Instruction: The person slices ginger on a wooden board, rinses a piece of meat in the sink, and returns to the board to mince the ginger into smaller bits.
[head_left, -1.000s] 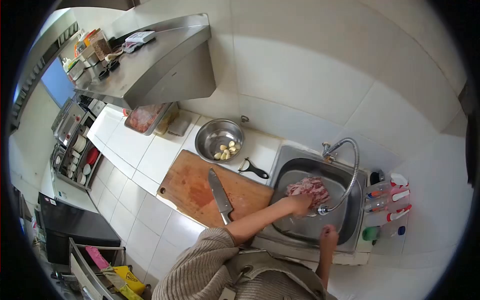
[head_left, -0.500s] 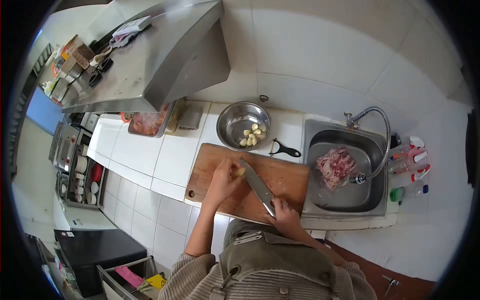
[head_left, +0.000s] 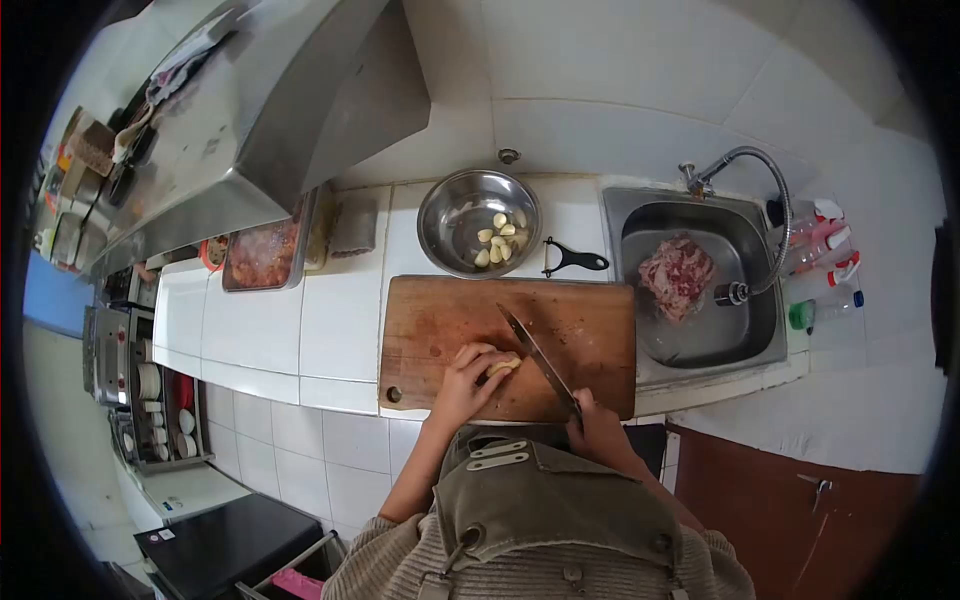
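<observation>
My left hand presses a pale yellow piece of ginger against the wooden cutting board, fingers closed around it. In my right hand is the handle of a kitchen knife. Its blade points up and to the left over the board, just right of the ginger and apart from it. Behind the board stands a steel bowl with several peeled garlic cloves in it. A black peeler lies beside the bowl.
On the right, a steel sink holds a lump of raw meat under a hose tap. Spray bottles stand beyond it. A tray of reddish food sits at the left, below a metal range hood.
My left hand has lowered the ginger onto the board. The knife has turned from showing its flat side to nearly edge-on. The whole view has shifted with my head.
</observation>
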